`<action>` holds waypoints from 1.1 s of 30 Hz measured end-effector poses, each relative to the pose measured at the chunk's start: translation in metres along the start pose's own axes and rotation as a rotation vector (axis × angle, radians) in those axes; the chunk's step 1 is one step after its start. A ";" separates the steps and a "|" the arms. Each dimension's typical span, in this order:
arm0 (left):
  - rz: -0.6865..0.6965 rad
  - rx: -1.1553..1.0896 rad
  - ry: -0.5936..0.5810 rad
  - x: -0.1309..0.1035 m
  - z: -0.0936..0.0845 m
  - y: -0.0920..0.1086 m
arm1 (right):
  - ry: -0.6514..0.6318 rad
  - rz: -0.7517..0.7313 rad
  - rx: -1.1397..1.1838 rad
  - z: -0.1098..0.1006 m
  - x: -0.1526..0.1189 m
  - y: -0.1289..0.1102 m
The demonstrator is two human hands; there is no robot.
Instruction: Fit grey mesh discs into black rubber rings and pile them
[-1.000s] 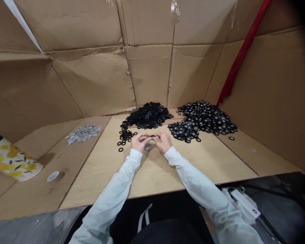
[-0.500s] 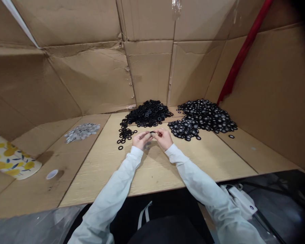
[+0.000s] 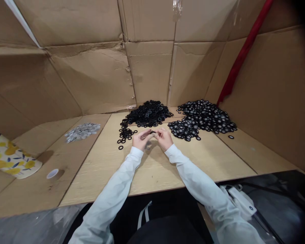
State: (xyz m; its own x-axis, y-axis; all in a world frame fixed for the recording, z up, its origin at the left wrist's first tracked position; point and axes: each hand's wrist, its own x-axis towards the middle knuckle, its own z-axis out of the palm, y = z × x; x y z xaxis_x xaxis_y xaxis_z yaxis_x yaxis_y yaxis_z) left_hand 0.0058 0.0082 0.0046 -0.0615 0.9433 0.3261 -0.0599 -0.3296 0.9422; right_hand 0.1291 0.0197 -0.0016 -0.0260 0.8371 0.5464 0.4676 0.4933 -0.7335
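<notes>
Over the middle of the board, my left hand (image 3: pixel 141 139) and my right hand (image 3: pixel 164 139) meet at the fingertips. Between them they pinch a small black ring (image 3: pixel 153 132), mostly covered by the fingers. Whether a disc sits inside it I cannot tell. Just beyond my hands is a heap of black rings (image 3: pixel 149 113), with several loose rings (image 3: pixel 124 135) spilling toward my left hand. To the right lies a large pile of black rings with pale centres (image 3: pixel 205 115). A spread of small pale grey discs (image 3: pixel 83 131) lies on the left.
Cardboard walls (image 3: pixel 149 71) enclose the back and sides of the wooden board (image 3: pixel 106 173). A flower-patterned container (image 3: pixel 14 159) and a small white round piece (image 3: pixel 52 174) stand at the left. A red strip (image 3: pixel 234 73) hangs at the right. A white device (image 3: pixel 242 203) sits below the right edge.
My hands stay in nearly the same place, with only a slight shift of the fingers around the ring. The piles look unchanged.
</notes>
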 end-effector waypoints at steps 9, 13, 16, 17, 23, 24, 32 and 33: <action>0.061 0.018 0.123 -0.005 0.004 -0.007 | 0.071 -0.027 -0.194 0.005 -0.004 -0.004; 0.007 -0.059 0.119 -0.003 0.003 -0.004 | 0.037 -0.125 -0.134 0.002 -0.004 -0.004; -0.143 -0.205 0.092 0.000 0.002 -0.002 | -0.016 -0.167 -0.063 -0.001 -0.002 -0.003; -0.199 -0.258 0.082 0.000 0.002 -0.002 | -0.026 -0.161 -0.046 -0.002 -0.001 -0.002; -0.538 -0.560 -0.051 -0.002 0.005 -0.005 | 0.044 -0.105 -0.007 -0.002 -0.001 -0.004; -0.605 -0.602 -0.096 -0.003 0.006 -0.005 | 0.048 -0.106 -0.005 -0.001 -0.001 -0.004; -0.704 -0.812 -0.247 -0.009 0.009 -0.006 | 0.051 -0.126 -0.024 0.002 -0.006 -0.008; -0.710 -0.812 -0.240 -0.009 0.009 -0.006 | 0.046 -0.134 -0.041 0.002 -0.006 -0.008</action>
State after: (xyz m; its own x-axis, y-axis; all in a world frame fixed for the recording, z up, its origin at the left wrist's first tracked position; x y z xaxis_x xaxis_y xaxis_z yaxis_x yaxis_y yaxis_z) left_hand 0.0157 0.0020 -0.0035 0.4358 0.8818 -0.1802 -0.6465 0.4459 0.6190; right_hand 0.1241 0.0110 0.0001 -0.0503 0.7522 0.6570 0.4984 0.5890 -0.6362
